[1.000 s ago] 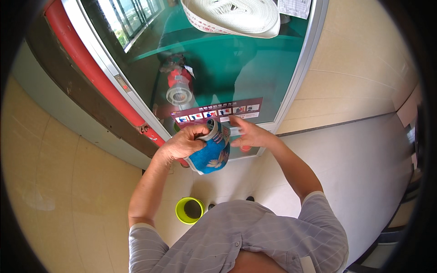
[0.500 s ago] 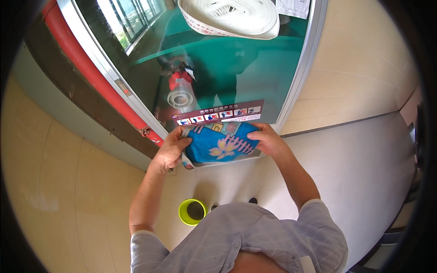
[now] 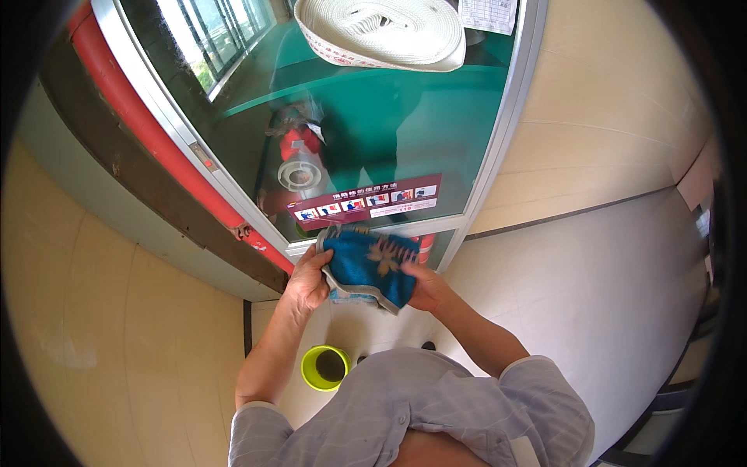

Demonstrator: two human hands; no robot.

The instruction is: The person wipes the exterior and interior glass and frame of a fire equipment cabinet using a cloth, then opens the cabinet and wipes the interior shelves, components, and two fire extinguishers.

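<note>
A folded blue cloth, like a towel, hangs between my hands in front of a glass-fronted cabinet. It has a pale flower pattern and a light grey border. My left hand is closed on its left edge, thumb on top. My right hand grips the right edge with the thumb over the front; motion blurs it slightly. The fingers behind the cloth are hidden.
The glass cabinet door has a metal frame and an instruction sticker. Behind it show a rolled white hose and a red valve. A red pipe runs along the left. On the floor stands a yellow-green bucket.
The cloth has come lower and closer to me, and it now tilts and bunches, its lower border folded up. My right hand has moved left and down, nearer my left hand.
</note>
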